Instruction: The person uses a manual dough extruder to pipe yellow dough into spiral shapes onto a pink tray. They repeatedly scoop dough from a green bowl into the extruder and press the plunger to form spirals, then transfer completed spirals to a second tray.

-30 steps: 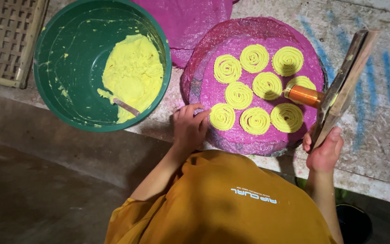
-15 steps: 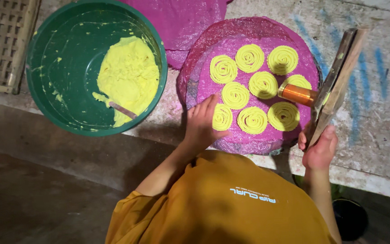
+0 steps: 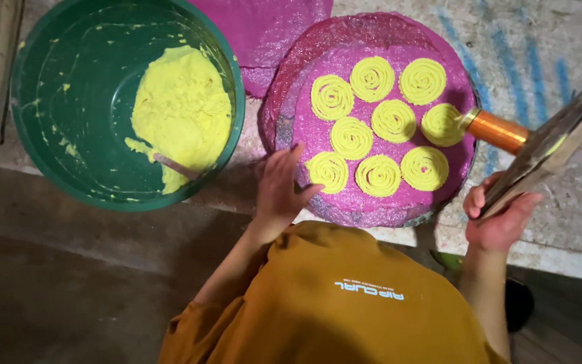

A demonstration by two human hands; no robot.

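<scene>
The left hand [image 3: 283, 189] is laid flat w/ fingers spread, nothing clasped; its fingertips [image 3: 296, 154] are set against the near-left edge of the round pink mat [image 3: 372, 47], just beside the nearest yellow dough spiral [image 3: 327, 171]. The right hand [image 3: 500, 219] is closed around the lower end of a flat wooden press [image 3: 554, 145], which is held tilted over the mat's right side; a copper-coloured barrel [image 3: 496, 130] is fixed to the press & pointed at the rightmost spiral [image 3: 441, 125], its tip touching or almost touching that coil — which, can't be told. Eight spirals are seen on the mat, laid in approx. three rows, close together. A second pink mat [image 3: 264, 27] is partly tucked under, top left. A green basin [image 3: 69, 135] w/ a mound of yellow dough [image 3: 180, 108] is placed left of the mat, well apart from the press; a thin stick [image 3: 175, 166] is lodged in the dough. Everything is set on a pale stone surface [image 3: 560, 40] w/ blue streaks. An orange shirt [image 3: 345, 303] fills the lower centre.
</scene>
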